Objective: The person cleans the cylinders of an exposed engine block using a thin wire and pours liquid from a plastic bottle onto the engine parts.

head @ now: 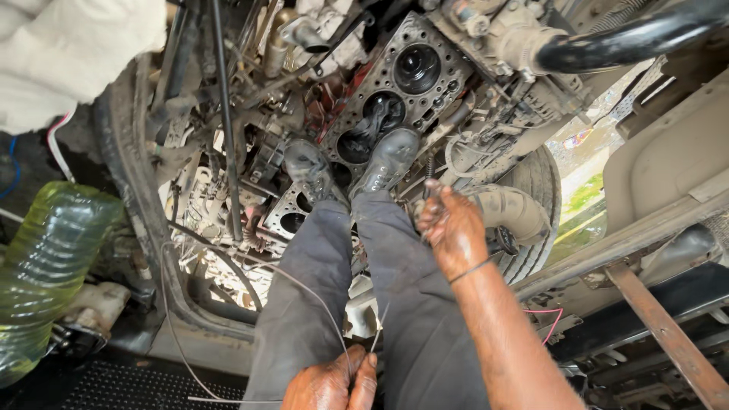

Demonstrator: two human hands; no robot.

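Down below, the person stands on an open engine, legs in grey trousers (357, 304), dark worn boots (387, 158) planted on the grimy metal engine block with round cylinder bores (416, 68). Left hand (332, 383) at bottom centre, fingers pinched together on a thin pale wire (178, 345) that loops out left over the dark rubber-edged frame and back up toward the engine. Right hand (451, 228), oily, thin dark band at the wrist, fist closed around a small dark metal part just right of the right knee; what the part is cannot be told, it is mostly hidden by the fingers. The hands are well apart, left low, right higher and beside the leg. Left edge: a clear plastic bottle of yellow-green liquid (42, 266), tilted, no label showing. Top left: a white cloth bundle (68, 53). Top right: a thick black rubber hose (630, 38) curving over the engine. Right of the hand, a grey ribbed pipe elbow (516, 209) and behind it a tyre. Lower right: a rusty flat steel bar (668, 334) running diagonally, with a pink wire near it. No packages or signs readable.
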